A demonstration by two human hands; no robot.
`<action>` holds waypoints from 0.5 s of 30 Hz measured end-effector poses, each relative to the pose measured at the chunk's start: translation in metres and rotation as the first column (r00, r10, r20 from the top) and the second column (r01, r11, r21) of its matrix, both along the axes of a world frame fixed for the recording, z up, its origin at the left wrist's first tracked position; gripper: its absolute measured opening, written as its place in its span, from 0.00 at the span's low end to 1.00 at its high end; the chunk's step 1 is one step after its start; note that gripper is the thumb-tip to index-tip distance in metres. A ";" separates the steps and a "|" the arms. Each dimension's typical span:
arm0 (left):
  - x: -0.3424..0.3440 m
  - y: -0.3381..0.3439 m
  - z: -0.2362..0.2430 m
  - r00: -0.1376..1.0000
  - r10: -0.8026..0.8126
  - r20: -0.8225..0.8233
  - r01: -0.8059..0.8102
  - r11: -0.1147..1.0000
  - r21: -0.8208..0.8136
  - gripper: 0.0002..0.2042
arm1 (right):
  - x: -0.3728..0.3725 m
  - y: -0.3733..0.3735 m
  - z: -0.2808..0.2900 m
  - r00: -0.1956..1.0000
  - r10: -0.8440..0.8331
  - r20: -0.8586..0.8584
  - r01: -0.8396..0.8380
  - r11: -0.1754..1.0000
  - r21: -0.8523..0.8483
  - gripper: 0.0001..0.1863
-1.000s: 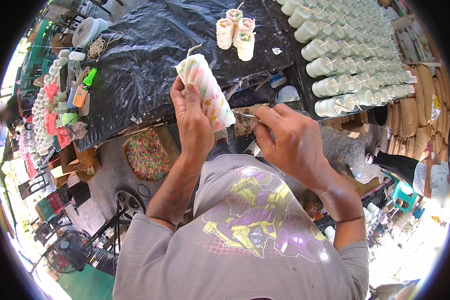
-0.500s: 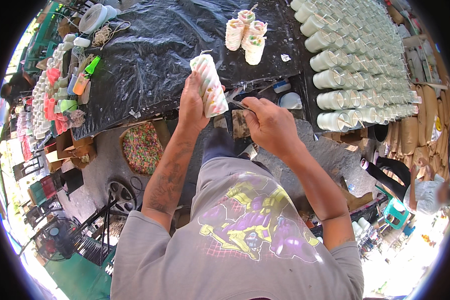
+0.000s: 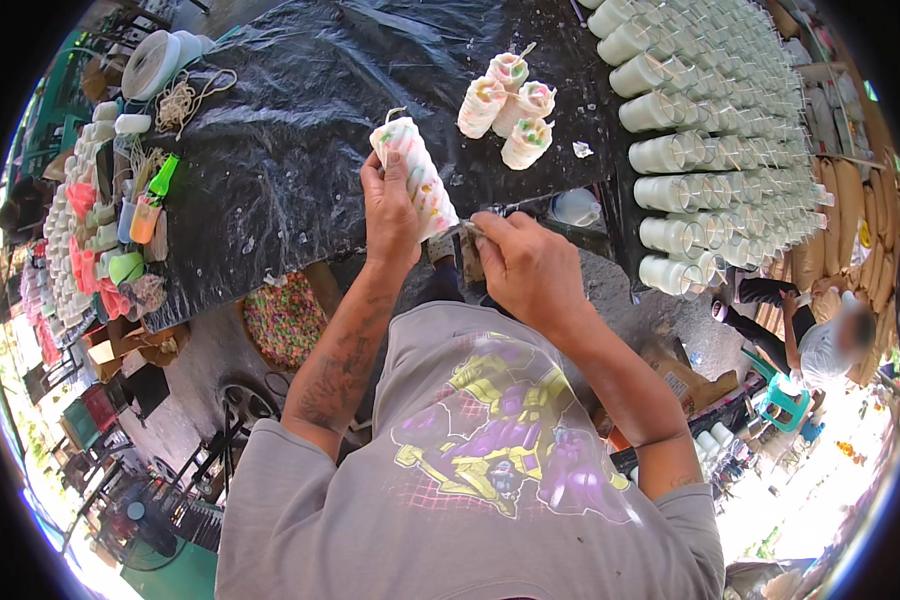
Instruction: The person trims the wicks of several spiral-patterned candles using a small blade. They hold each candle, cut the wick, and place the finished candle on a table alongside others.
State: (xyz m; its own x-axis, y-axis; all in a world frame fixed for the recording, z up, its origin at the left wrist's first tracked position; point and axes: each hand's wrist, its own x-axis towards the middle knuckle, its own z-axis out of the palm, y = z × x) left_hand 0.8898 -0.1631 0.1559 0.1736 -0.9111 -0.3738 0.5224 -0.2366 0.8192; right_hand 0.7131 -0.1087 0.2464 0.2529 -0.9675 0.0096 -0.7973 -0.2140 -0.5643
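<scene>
My left hand (image 3: 394, 205) is wrapped round a white twisted candle (image 3: 417, 172) flecked with pink, green and yellow. It tilts, its wick loop at the upper end. Close to its lower end is my right hand (image 3: 528, 262), fingers closed on a thin metal tool (image 3: 469, 228). Most of that tool is hidden by the fingers, so I cannot tell whether its tip touches the candle. Beyond my hands, several similar spiral candles (image 3: 526, 143) stand clustered on a table covered in black plastic sheet (image 3: 300, 140).
Rows of glasses filled with pale wax (image 3: 667, 193) line the right side. At the left are a bright green bottle (image 3: 164, 176), an orange cup (image 3: 144, 222) and string (image 3: 180, 105). A box of coloured bits (image 3: 282, 322) sits below the table. Another person (image 3: 830, 345) is at far right.
The view has shifted, so the table and its candles appear lower. Both hands keep their grip, and the metal tool shows less than before near the candle's lower end.
</scene>
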 end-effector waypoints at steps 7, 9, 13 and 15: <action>0.003 -0.021 -0.007 0.998 0.017 0.057 -0.015 1.000 -0.023 0.19 | 0.004 -0.018 -0.003 0.998 0.057 0.007 -0.057 0.998 0.010 0.08; 0.003 -0.023 -0.006 0.997 0.023 0.073 -0.022 1.000 -0.012 0.19 | 0.002 -0.021 0.001 0.998 0.047 0.047 -0.047 0.999 0.000 0.08; 0.000 -0.024 -0.002 0.999 0.016 0.039 -0.016 1.000 0.010 0.21 | -0.001 -0.036 -0.012 1.000 0.010 0.014 -0.010 1.000 -0.015 0.09; -0.001 -0.023 -0.004 0.999 0.002 0.038 -0.002 1.000 0.000 0.21 | -0.002 -0.034 -0.016 0.997 0.076 -0.001 -0.076 0.997 0.001 0.09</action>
State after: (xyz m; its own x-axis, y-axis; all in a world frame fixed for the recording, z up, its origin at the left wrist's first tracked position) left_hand 0.8890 -0.1861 0.1518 0.1897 -0.9105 -0.3674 0.4914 -0.2359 0.8384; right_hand 0.7107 -0.1425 0.2309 0.3252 -0.9456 0.0080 -0.7796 -0.2729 -0.5637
